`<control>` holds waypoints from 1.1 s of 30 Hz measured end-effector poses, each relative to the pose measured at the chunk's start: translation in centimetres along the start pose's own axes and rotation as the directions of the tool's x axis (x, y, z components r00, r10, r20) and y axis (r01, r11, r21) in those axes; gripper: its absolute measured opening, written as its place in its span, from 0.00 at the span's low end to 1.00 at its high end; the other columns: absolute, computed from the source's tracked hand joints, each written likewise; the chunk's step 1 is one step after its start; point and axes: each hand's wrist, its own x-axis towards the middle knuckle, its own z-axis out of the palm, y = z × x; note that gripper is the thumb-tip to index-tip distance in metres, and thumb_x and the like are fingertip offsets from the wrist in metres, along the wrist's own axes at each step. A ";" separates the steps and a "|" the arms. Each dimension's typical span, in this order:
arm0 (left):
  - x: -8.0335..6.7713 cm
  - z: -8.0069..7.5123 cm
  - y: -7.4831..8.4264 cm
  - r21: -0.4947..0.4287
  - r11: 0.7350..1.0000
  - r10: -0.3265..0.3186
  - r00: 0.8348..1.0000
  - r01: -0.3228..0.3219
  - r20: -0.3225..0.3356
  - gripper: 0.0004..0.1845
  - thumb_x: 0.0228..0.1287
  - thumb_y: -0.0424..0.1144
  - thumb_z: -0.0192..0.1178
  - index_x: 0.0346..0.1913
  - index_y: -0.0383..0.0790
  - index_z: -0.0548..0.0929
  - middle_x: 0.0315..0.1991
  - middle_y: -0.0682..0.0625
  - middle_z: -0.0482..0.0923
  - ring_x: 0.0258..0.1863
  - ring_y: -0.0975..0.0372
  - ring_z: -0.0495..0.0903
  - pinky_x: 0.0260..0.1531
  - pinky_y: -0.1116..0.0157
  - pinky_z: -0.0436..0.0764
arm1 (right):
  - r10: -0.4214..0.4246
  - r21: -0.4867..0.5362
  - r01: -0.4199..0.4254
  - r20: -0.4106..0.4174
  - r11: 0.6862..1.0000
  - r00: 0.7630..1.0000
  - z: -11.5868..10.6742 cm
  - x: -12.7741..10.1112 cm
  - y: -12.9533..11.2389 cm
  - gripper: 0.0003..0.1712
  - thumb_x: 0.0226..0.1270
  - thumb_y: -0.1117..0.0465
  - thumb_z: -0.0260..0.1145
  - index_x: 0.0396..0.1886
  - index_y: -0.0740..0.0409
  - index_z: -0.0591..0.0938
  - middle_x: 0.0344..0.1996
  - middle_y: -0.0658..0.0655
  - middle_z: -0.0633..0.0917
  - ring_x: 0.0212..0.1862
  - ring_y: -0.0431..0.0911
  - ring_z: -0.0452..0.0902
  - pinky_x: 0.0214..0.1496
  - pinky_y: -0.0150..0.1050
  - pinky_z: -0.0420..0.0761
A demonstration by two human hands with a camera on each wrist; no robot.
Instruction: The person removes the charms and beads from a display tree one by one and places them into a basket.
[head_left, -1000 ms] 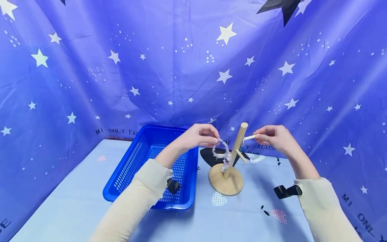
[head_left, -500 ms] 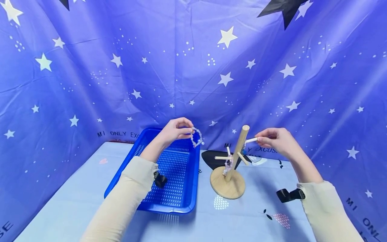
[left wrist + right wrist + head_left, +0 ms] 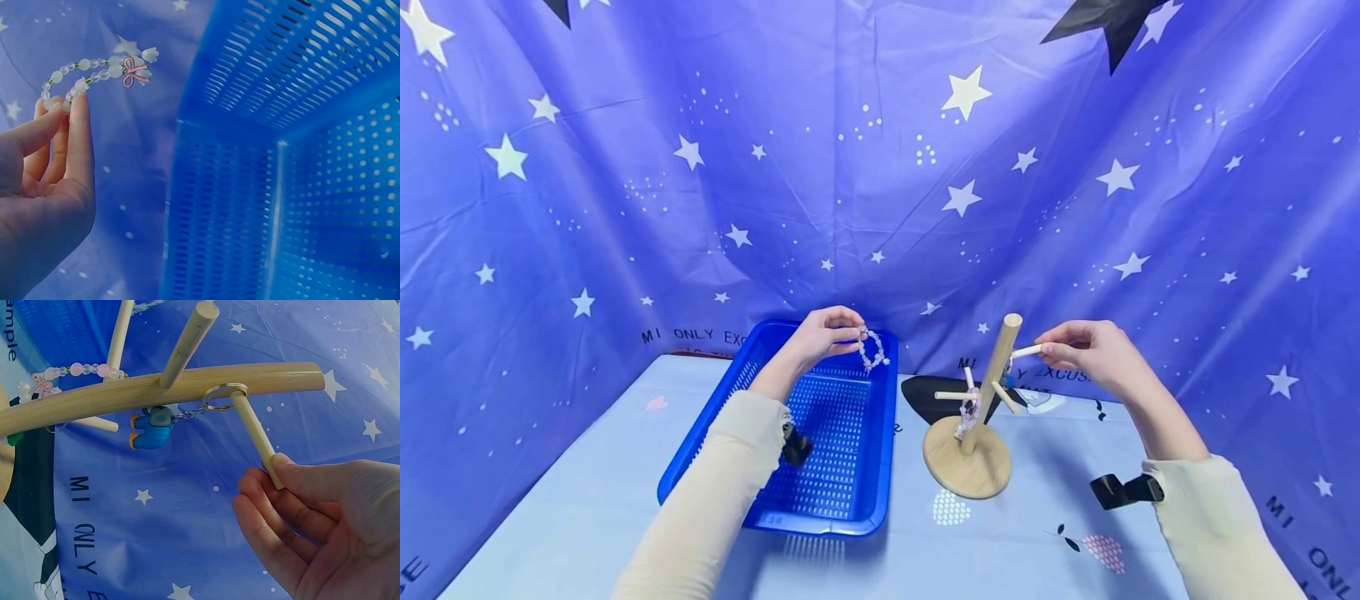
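Observation:
My left hand [image 3: 826, 333] pinches a beaded bracelet [image 3: 872, 350] over the far part of the blue plastic basket [image 3: 889, 450]. In the left wrist view the bracelet [image 3: 94, 67] shows clear and pale beads, a pink bow and a white flower bead. With thumb and fingers, my right hand [image 3: 1086, 346] grips the end of a peg [image 3: 1027, 351] on the wooden stand [image 3: 992, 392]. A keychain with a blue figure [image 3: 153, 428] hangs by its ring [image 3: 225, 395] from that peg. Another beaded bracelet [image 3: 967, 415], pinkish, hangs on a lower peg [image 3: 955, 395].
The stand's round base [image 3: 955, 467] rests on a pale blue patterned tablecloth [image 3: 1015, 550], right of the basket. Behind the table hangs a blue-purple curtain with stars [image 3: 880, 167]. Several bare pegs, such as the front one [image 3: 1006, 397], stick out from the post.
My left hand has carried its bracelet leftward, away from the stand and over the basket. The pinkish bracelet stays on the stand. My right hand keeps its grip on the peg.

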 end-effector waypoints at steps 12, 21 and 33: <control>1.4 -0.9 -3.5 -0.003 0.996 -0.093 0.996 0.093 0.010 0.09 0.71 0.24 0.53 0.50 0.31 0.78 0.36 0.54 0.81 0.51 0.53 0.83 0.53 0.62 0.86 | -0.003 0.004 0.003 -0.017 1.000 1.000 -0.4 -0.1 -0.4 0.17 0.72 0.62 0.64 0.51 0.73 0.81 0.30 0.47 0.88 0.33 0.31 0.83 0.39 0.28 0.87; 2.2 -0.6 -5.8 0.134 0.973 -0.191 0.982 0.190 -0.004 0.10 0.70 0.23 0.54 0.51 0.26 0.78 0.35 0.50 0.82 0.50 0.50 0.84 0.50 0.61 0.87 | -0.014 0.020 0.015 -0.023 1.000 1.000 -0.3 -0.4 -0.3 0.18 0.72 0.64 0.64 0.51 0.76 0.81 0.31 0.51 0.89 0.32 0.29 0.82 0.37 0.28 0.87; 2.0 -1.3 -8.8 0.195 0.952 -0.220 0.970 0.237 -0.106 0.11 0.67 0.20 0.54 0.51 0.24 0.79 0.41 0.39 0.82 0.44 0.53 0.83 0.50 0.58 0.87 | -0.017 0.021 0.017 -0.016 1.000 1.000 0.0 -0.1 -0.2 0.17 0.71 0.64 0.64 0.51 0.76 0.81 0.31 0.52 0.89 0.32 0.30 0.83 0.37 0.28 0.87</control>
